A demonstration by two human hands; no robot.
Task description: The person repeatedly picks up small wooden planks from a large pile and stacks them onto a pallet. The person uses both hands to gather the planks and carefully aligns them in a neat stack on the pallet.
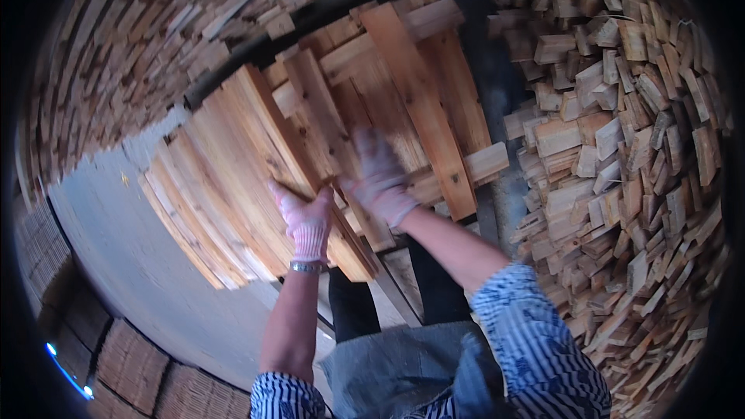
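The stack of thin, pale, rough-sawn wooden boards (pixel 233 186) stands on edge, leaning in a fan. The boards look stiff, light singly but heavy as a bundle, and splintery, so the end edges appear the best place to take hold. The gloved left hand (pixel 306 221) is closed over the near end of the stack's rightmost boards. The gloved right hand (pixel 380 178), fingers spread open, lies flat on boards just right of the stack. Loose wood offcuts (pixel 621 147) are heaped well right of the stack.

Pale tan boards (pixel 256 178), white knit gloves (pixel 306 221), blue-striped sleeves (pixel 535 349)
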